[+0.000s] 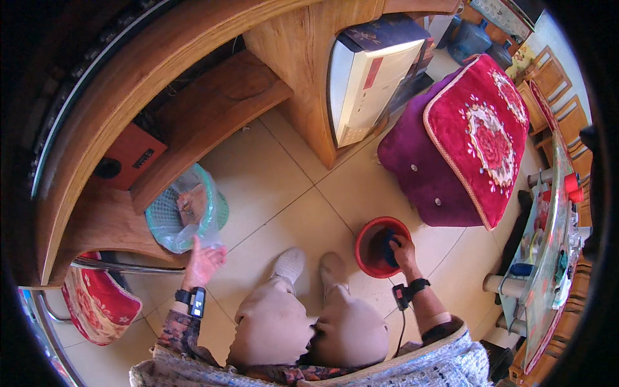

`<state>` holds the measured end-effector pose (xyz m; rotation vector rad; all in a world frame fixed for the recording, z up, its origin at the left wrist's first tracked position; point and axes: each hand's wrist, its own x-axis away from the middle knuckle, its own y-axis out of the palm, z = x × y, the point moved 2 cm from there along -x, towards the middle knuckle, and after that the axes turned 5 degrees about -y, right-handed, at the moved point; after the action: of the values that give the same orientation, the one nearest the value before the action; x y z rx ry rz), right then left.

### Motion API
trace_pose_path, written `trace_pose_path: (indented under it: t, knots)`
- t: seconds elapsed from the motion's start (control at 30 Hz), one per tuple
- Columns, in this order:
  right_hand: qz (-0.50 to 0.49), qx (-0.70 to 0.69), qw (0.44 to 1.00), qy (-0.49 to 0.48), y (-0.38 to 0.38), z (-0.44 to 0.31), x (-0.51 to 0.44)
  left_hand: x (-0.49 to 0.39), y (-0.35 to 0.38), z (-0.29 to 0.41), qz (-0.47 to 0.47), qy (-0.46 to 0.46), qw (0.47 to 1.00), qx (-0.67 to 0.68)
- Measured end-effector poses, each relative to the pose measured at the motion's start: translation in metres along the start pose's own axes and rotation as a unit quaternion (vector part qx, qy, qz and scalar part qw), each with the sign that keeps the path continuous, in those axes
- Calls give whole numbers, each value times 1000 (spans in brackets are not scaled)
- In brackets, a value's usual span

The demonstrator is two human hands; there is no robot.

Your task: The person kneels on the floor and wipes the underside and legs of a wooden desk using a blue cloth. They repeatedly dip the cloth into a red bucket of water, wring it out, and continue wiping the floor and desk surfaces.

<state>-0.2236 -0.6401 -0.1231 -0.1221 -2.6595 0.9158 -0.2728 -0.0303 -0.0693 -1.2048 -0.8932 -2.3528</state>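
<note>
My right hand (404,250) reaches over the rim of a red plastic bucket (359,251) on the tiled floor, its fingers on a dark blue cloth (388,246) inside. My left hand (205,263) is at the near side of a green mesh wastebasket (222,210), fingers spread, touching the edge of its clear plastic liner (181,242). Brownish waste (192,203) lies in the basket. Whether the left fingers pinch the liner cannot be told. Both wrists wear strapped devices.
A wooden desk (271,29) curves over the left and top, holding a computer tower (372,82). A stool with a red floral cover (483,135) stands right of it. A glass table (546,251) is at far right, a red-cushioned chair (99,305) at lower left.
</note>
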Motion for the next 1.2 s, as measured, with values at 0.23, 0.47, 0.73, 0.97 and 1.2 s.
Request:
trace_pose_path:
  t: [0.23, 0.47, 0.73, 0.97, 1.2]
  knots:
    - [-277, 43, 960, -7, -80, -56, 12, 13, 37, 1, 23, 104, 994, -38]
    - [-342, 114, 933, -10, -172, -98, 37, 41, 55, -2, -90, -55, 968, -226]
    - [-147, 74, 971, -170, -54, -52, 15, 32, 190, 5, -220, -2, 885, -411]
    - [-13, 121, 980, -157, 44, -13, -1, -21, 296, -17, -252, 1, 846, -470]
    - [-118, 270, 925, -239, 53, -25, 21, -62, 323, -109, -278, -67, 810, -512]
